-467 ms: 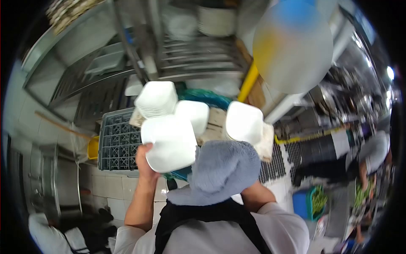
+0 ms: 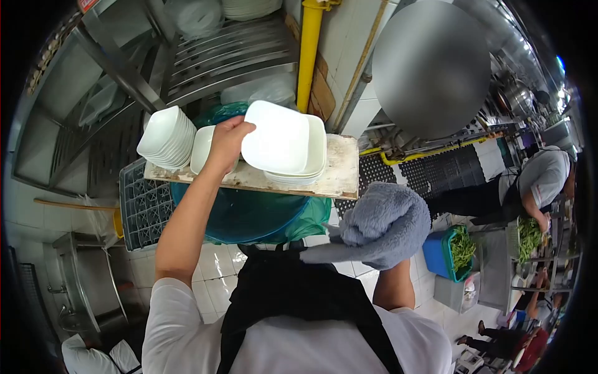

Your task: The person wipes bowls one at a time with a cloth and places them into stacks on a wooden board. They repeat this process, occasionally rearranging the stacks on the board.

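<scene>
My left hand (image 2: 229, 143) grips a white square dish (image 2: 275, 137) by its left edge, just above a stack of white dishes (image 2: 316, 156) on the right part of a worn wooden board (image 2: 341, 165). My right hand is hidden under a grey cloth (image 2: 386, 218), which is bunched over it to the right, in front of the board. A tall stack of white dishes (image 2: 167, 138) stands at the board's left end. Another white dish (image 2: 203, 148) sits beside it, partly behind my left wrist.
A blue bin (image 2: 249, 215) lined with green plastic is under the board. A grey rack (image 2: 146, 202) stands left, slatted metal shelves (image 2: 233, 56) behind. A yellow pipe (image 2: 309, 56) rises at the back. At right, a co-worker (image 2: 542, 177) handles greens near a blue container (image 2: 441, 252).
The view has shifted. My left hand has moved the dish from in front of the board to over the right stack. The cloth has moved right, away from the dish.
</scene>
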### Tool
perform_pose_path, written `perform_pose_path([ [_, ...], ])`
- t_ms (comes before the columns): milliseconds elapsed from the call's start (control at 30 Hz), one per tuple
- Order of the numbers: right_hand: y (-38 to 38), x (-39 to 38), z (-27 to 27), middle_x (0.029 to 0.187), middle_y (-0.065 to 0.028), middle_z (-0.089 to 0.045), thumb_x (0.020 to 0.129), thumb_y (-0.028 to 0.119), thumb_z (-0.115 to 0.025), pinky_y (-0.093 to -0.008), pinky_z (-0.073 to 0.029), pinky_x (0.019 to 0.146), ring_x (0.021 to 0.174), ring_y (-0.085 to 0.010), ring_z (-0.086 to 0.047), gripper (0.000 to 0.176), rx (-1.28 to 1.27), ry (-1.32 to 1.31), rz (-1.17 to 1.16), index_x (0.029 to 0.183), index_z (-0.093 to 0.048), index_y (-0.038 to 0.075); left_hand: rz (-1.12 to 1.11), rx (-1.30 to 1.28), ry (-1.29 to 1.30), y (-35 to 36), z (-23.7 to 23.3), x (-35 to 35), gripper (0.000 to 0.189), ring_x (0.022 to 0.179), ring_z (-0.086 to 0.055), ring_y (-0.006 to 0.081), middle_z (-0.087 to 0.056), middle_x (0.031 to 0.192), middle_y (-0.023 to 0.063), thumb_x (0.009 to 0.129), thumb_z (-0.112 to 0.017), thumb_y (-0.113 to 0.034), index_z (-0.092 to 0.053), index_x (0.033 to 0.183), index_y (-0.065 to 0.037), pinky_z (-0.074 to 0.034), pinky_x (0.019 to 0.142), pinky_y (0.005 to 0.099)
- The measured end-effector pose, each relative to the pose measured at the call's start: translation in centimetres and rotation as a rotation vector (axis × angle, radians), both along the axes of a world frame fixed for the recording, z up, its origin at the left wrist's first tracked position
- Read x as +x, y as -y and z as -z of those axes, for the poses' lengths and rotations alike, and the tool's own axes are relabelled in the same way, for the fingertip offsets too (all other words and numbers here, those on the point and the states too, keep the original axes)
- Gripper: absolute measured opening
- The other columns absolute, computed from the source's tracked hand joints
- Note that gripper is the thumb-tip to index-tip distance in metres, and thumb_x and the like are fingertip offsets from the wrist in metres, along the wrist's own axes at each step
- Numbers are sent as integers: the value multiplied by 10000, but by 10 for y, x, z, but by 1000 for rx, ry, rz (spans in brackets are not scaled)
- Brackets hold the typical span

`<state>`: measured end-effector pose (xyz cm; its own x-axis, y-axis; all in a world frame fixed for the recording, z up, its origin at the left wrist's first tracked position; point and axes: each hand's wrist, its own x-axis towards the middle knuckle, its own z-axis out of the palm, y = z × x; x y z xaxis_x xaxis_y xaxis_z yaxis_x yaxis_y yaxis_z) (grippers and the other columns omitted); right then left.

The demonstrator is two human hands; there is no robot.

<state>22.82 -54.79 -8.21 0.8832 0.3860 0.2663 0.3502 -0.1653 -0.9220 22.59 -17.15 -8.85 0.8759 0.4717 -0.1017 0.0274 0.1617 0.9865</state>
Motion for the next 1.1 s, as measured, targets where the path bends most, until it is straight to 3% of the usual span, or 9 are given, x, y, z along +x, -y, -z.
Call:
perform_pose_path([
  [200, 9, 27, 15, 1017, -78, -632, 885, 138, -632, -365, -483, 902, 936, -220, -599, 230, -90, 232, -29, 1091, -593, 43, 129, 451, -126, -6, 35, 18, 211, 770, -665, 158, -723, 858, 87, 840, -638, -115, -710, 998, 6, -525, 705, 324],
  [333, -29, 62, 15, 936, -78, -634, 771, 92, -749, -292, -530, 686, 844, -165, -624, 291, 627, -602, -597, 1025, -624, 26, 151, 818, -225, 5, 32, 22, 262, 786, -686, 251, -720, 887, 140, 823, -676, -165, -709, 1061, -62, -528, 728, 364],
  [433, -66, 70, 26, 837, -69, -593, 825, 62, -697, -277, -503, 618, 734, -163, -589, 178, 749, -610, -80, 973, -607, 20, 155, 859, -260, 7, 35, 23, 286, 806, -680, 344, -710, 887, 188, 789, -663, -228, -729, 1013, -63, -526, 741, 429],
  [500, -83, 105, 65, 842, -62, -595, 887, 69, -639, -269, -491, 613, 748, -164, -583, 101, 127, -82, -230, 973, -609, 27, 154, 889, -276, 0, 40, 24, 292, 817, -679, 346, -711, 895, 189, 790, -668, -250, -725, 991, -46, -524, 753, 428],
  [533, -88, 92, 33, 844, -52, -598, 837, 20, -667, -252, -489, 635, 777, -146, -583, 173, 468, -631, -360, 1000, -610, 12, 167, 889, -279, -3, 47, 25, 310, 828, -680, 348, -710, 899, 193, 790, -674, -276, -719, 976, -32, -522, 760, 429],
  [567, -94, 94, 33, 844, -52, -598, 837, 20, -667, -252, -489, 635, 777, -146, -583, 173, 468, -626, -385, 1000, -610, 12, 189, 912, -321, -8, 53, 27, 351, 867, -686, 309, -716, 943, 166, 809, -683, -314, -713, 1045, -55, -526, 770, 394],
  [633, -104, 95, 36, 854, -42, -608, 752, -13, -725, -280, -494, 670, 771, -145, -584, 190, -196, 195, -301, 906, -616, 12, 158, 939, -322, -3, 44, 22, 359, 850, -677, 322, -706, 908, 162, 804, -687, -345, -698, 986, -37, -522, 762, 410],
  [867, -81, 79, 11, 868, -52, -616, 745, -1, -735, -284, -491, 693, 790, -155, -589, 189, 26, 134, -181, 899, -627, 13, -14, 1028, -248, 18, 14, -18, 582, 1160, -565, 375, -621, 1179, 216, 845, -658, -409, -592, 1259, -5, -465, 979, 456],
  [1100, -91, 53, -14, 881, -62, -624, 737, 12, -745, -289, -488, 716, 808, -164, -593, 187, -48, 183, -338, 892, -639, 13, -127, 910, -101, 54, 16, -68, 447, 1043, -611, 371, -597, 1098, 188, 842, -661, -246, -613, 1244, -56, -496, 905, 447],
])
